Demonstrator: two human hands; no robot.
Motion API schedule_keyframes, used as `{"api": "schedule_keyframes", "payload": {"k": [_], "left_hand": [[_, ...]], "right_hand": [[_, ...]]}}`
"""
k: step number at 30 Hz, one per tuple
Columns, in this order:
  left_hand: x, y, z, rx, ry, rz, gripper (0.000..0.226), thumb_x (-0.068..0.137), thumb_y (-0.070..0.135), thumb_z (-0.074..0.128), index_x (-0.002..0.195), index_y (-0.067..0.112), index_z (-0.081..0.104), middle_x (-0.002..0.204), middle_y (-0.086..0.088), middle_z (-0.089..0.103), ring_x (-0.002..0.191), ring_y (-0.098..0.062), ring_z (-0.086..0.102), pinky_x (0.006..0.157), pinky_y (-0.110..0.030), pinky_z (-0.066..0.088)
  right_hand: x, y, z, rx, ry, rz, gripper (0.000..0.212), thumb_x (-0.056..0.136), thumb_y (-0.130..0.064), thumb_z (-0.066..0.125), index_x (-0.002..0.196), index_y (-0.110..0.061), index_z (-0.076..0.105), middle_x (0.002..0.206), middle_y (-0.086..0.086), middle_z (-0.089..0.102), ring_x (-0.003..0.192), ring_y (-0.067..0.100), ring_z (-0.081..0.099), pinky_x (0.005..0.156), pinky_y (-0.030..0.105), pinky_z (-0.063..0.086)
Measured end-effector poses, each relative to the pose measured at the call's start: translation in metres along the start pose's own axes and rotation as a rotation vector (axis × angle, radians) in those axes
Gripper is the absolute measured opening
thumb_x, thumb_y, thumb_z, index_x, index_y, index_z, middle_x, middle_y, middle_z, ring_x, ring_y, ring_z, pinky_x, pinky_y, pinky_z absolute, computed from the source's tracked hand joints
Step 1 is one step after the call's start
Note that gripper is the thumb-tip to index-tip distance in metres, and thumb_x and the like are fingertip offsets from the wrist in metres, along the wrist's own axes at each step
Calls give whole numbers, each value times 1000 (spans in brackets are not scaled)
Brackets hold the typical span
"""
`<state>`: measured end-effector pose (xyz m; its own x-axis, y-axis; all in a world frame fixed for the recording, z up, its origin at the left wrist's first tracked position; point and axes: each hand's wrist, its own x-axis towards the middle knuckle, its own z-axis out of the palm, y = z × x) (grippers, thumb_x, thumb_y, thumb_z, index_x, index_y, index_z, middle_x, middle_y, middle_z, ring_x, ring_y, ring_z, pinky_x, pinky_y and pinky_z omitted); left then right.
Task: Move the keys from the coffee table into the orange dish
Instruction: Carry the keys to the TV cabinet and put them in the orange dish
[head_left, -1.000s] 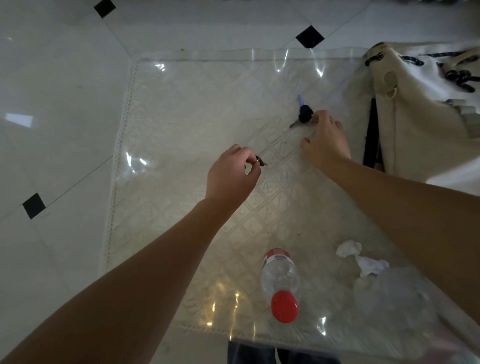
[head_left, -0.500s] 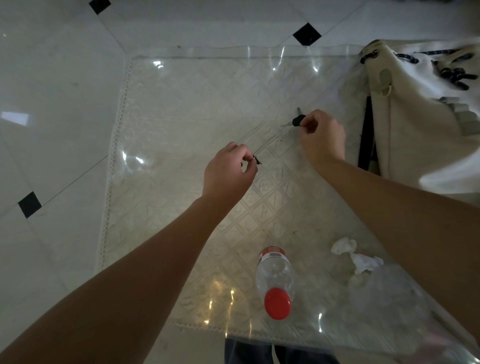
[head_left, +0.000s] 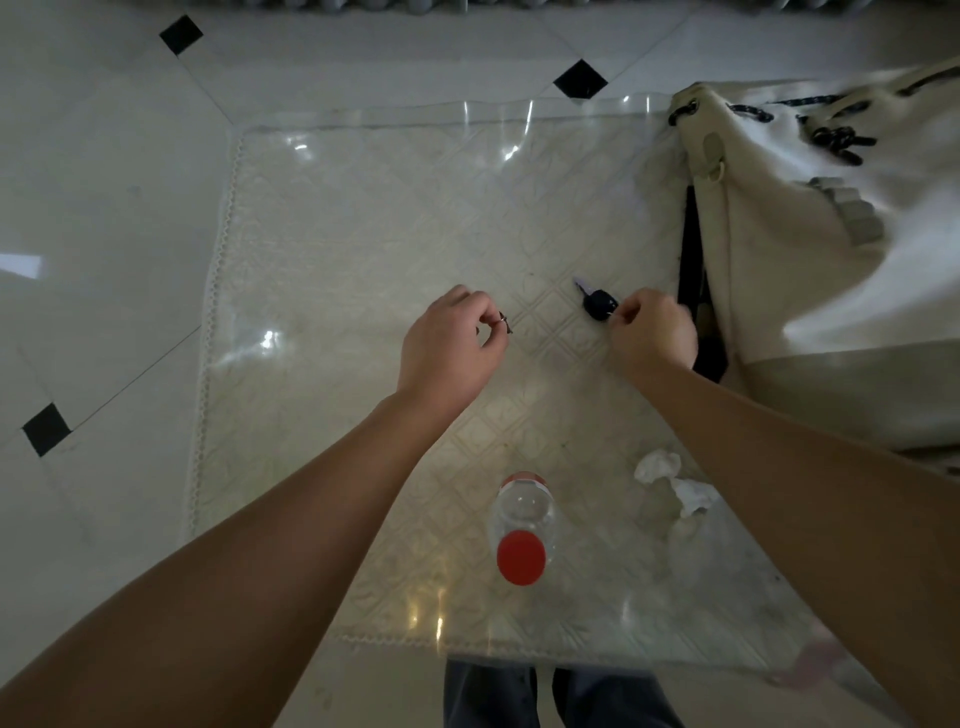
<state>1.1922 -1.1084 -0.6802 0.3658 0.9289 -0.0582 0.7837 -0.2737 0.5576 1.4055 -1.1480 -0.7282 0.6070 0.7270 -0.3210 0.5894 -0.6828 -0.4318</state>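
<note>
My right hand (head_left: 652, 332) is closed on a dark blue car key (head_left: 598, 302), whose fob and pale blade stick out to the left of my fingers, just above the coffee table (head_left: 337, 249). My left hand (head_left: 451, 349) pinches a small dark metal key piece (head_left: 505, 322) between thumb and forefinger, over the middle of the table. The two hands are apart, with bare patterned tabletop between them. No orange dish is in view.
A cream drawstring bag (head_left: 810, 249) with a black strap fills the table's right side. A clear bottle with a red cap (head_left: 521, 525) stands near the front edge. Crumpled white tissues (head_left: 672, 480) lie to its right. White floor tiles surround the table.
My right hand has lifted the car key off the table and drawn it nearer to me. My left hand keeps its pinch on the small key piece. The camera view has shifted.
</note>
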Motion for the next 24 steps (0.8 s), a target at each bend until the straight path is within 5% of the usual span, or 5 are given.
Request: {"api": "schedule_keyframes", "payload": {"k": [9,24], "left_hand": [[-37,18,-5,53,-36,64,9,88,25,62,82,19,61,87,7,60,79,-13,58,58,-31,48],[-64,104,-135,92,117,193,7,84,22,69,80,19,63,84,10,59,78,-11,57,59,-29,46]], "right_hand": [[-51,6,-20,-145,-94,-533,14,87,-17,53,83,-9,64,90,7,60,87,23,49,68,36,42],[-134,-54,-175,92,75,-686,4,82,-16,64,79,-17,61,82,-8,56,75,11,48,58,23,39]]}}
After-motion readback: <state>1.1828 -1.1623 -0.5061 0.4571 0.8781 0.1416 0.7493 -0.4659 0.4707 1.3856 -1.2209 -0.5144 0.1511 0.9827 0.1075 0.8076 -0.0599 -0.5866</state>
